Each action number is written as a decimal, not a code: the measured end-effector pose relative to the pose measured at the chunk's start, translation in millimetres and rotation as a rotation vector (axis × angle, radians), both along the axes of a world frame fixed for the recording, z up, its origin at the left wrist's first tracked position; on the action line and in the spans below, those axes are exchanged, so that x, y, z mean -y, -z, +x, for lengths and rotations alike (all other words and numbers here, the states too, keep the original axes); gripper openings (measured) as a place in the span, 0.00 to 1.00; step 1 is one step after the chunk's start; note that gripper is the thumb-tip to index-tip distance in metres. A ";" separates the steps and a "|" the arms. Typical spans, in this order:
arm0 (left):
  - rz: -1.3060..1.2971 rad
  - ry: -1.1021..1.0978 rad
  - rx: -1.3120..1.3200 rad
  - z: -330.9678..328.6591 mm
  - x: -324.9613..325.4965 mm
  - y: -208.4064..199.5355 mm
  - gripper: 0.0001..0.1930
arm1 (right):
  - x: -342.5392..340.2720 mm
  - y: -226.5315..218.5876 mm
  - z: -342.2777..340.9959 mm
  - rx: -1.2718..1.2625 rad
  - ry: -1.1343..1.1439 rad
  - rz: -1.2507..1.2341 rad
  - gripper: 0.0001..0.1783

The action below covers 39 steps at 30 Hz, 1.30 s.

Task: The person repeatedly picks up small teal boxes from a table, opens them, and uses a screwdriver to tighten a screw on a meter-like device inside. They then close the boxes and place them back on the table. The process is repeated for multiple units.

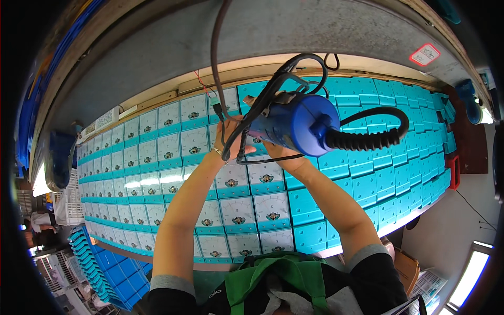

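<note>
My left hand (pixel 227 135), with a bracelet at the wrist, reaches over the rows of panel meters (pixel 168 148). Its thumb points right, apart from the other fingers, which are partly hidden; nothing shows in its grasp. My right hand (pixel 283 155) lies beneath a blue cylindrical hanging tool (pixel 315 123), which covers its fingers and whatever they touch. The meters between both hands are largely hidden by this tool and its black cables. Each meter has a white dial face and a teal lower edge.
Teal covers or housings (pixel 362 163) fill the bench's right side in rows. A grey beam (pixel 336 31) spans the far side above the bench. A coiled black cord (pixel 362 139) hangs from the tool. Blue bins (pixel 123 275) stand at the lower left, near a white crate (pixel 68 202).
</note>
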<state>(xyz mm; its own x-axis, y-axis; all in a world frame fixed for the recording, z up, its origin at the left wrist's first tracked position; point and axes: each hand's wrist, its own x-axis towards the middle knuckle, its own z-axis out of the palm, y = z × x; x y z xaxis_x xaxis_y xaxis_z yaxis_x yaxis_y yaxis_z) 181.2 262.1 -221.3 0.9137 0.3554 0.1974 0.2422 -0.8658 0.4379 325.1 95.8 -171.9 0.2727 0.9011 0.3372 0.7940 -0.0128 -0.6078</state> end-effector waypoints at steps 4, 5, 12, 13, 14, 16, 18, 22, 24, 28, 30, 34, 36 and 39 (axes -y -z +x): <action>0.053 -0.013 -0.106 5.1 9.8 -12.7 0.51 | -7.1 -28.2 -6.6 0.006 0.122 0.091 0.12; 0.070 0.005 -0.140 7.1 7.7 -15.2 0.51 | -8.5 -31.0 -6.6 -0.068 0.138 0.002 0.12; -0.123 -0.040 0.134 2.5 28.2 -66.0 0.41 | 71.7 -62.9 7.3 -1.237 0.209 0.309 0.08; -0.215 0.005 0.136 -4.5 40.6 -80.9 0.42 | 94.8 -55.9 9.1 -1.376 0.177 0.301 0.09; -0.311 0.049 0.131 -15.0 55.8 -92.1 0.44 | 111.5 -55.4 0.4 -1.415 0.251 0.123 0.09; -0.422 0.111 0.129 -45.3 90.2 -94.1 0.49 | 136.7 -59.1 -23.3 -1.485 0.382 -0.249 0.10; -0.558 0.073 0.162 -66.7 129.1 -105.0 0.49 | 149.5 -61.7 -54.6 -1.730 0.365 -0.419 0.19; -0.675 0.028 0.192 -92.2 173.7 -118.5 0.49 | 179.2 -40.6 -84.9 -2.321 -0.020 -0.342 0.30; -0.667 0.024 0.208 -98.6 185.1 -123.0 0.49 | 188.4 -41.4 -92.3 -2.347 0.013 -0.336 0.30; -0.630 0.044 0.172 -112.1 191.9 -146.6 0.50 | 200.0 -61.8 -94.4 -2.123 0.061 -0.436 0.34; -0.633 0.074 0.181 -125.6 191.9 -162.7 0.50 | 215.9 -67.5 -66.5 -1.750 0.076 -0.599 0.39; -0.586 0.092 0.051 -150.2 201.2 -181.4 0.54 | 234.9 -73.9 -41.0 -0.113 0.125 -0.525 0.54; -0.583 0.078 0.043 -159.0 213.3 -183.0 0.55 | 238.7 -70.8 -44.1 0.326 0.192 -0.637 0.58; -0.575 0.112 0.090 -165.5 230.5 -191.3 0.55 | 236.7 -74.9 -63.6 0.248 0.176 -0.259 0.59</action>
